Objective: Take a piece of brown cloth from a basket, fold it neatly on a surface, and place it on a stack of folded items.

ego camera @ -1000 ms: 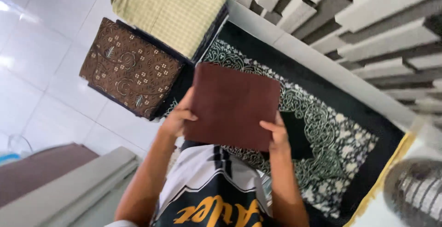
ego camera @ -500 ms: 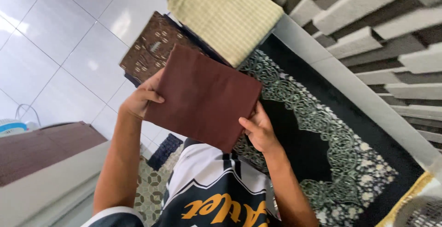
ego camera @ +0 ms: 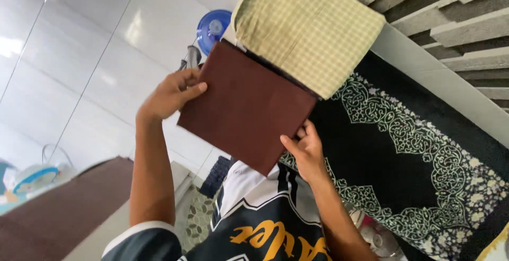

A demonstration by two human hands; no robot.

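Head view: both hands grip a folded brown cloth, left hand [ego camera: 172, 94] at its far corner, right hand [ego camera: 305, 147] at the near edge, held above the black patterned rug [ego camera: 424, 149], beside the yellow checked folded cloth [ego camera: 307, 28].

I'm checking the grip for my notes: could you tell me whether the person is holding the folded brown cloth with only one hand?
No, the left hand grips one edge of the folded brown cloth while the right hand holds its opposite corner.

The folded dark-brown square cloth [ego camera: 246, 107] hides the left hand's fingers [ego camera: 183, 78] behind its nine o'clock edge; the pale green checked folded cloth [ego camera: 310, 28] runs off the frame at twelve o'clock; the black patterned prayer rug [ego camera: 424, 149] is cut at four o'clock.
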